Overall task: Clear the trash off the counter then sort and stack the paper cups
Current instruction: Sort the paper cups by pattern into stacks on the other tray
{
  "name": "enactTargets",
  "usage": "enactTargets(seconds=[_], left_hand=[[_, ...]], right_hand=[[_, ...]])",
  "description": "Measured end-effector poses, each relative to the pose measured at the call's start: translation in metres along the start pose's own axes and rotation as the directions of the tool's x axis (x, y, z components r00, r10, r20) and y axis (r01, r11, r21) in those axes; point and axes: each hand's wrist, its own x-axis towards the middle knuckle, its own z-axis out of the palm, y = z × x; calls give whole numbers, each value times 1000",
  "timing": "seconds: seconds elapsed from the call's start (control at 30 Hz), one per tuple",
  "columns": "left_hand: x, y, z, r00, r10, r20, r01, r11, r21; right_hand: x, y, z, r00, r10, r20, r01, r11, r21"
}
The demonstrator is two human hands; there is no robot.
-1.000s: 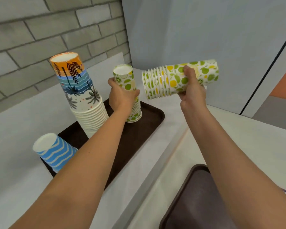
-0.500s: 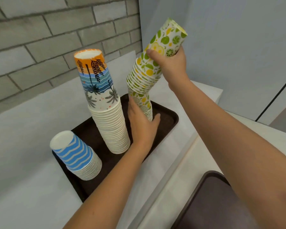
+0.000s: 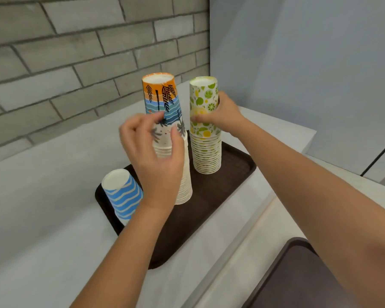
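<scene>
step: stacking, lime-print cups joined into one upright stack.
right hand (image 3: 220, 116): wrapped around the citrus cup stack (image 3: 205, 125), on the brown tray (image 3: 231, 174).
left hand (image 3: 156, 156): fingers spread, holding nothing, before the palm-print stack (image 3: 162, 103).
next: likely release; check it stands straight.
tray also holds: blue wave stack (image 3: 122, 194).

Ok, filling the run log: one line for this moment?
right hand grips citrus stack | left hand open by palm stack | blue stack untouched | all on tray
</scene>
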Motion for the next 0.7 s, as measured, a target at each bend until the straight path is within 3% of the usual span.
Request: enactTargets(seconds=[0.1,0.17,0.23,0.7], left_hand=[[31,0,5,974,-202,100,195,978,75],[44,-2,13,907,-353,227,343,935,85],[48,-6,20,854,-417,311,409,908,96],[48,-6,40,853,-421,309,418,905,82]], right_hand=[[-3,5,2,999,-6,-42,6,1000,3],[-4,5,-1,999,-3,-36,2,1000,-29],[-6,4,-4,1000,1,-30,-2,999,-45],[-16,6,-22,1000,-5,15,5,1000,-3]])
